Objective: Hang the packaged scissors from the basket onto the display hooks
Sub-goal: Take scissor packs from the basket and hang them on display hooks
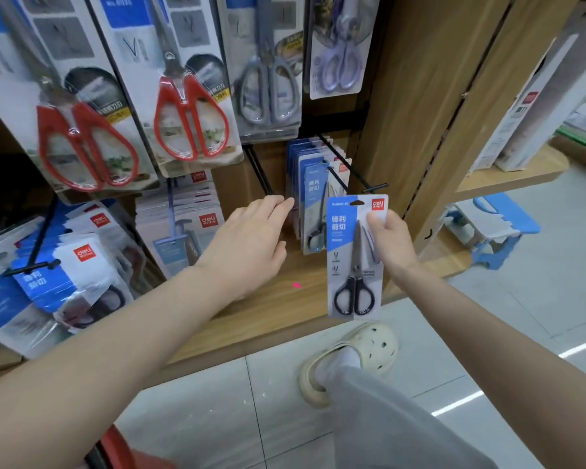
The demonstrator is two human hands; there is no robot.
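right hand (391,243) pinches pack (354,262) near top, left hand (251,245) flat, empty, by hung packs (313,204); advice: line pack's slot on hook (372,188) tip, slide back level.

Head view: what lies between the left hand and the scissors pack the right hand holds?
Blue packs on a black hook hang between the left hand and the held scissors pack; head view.
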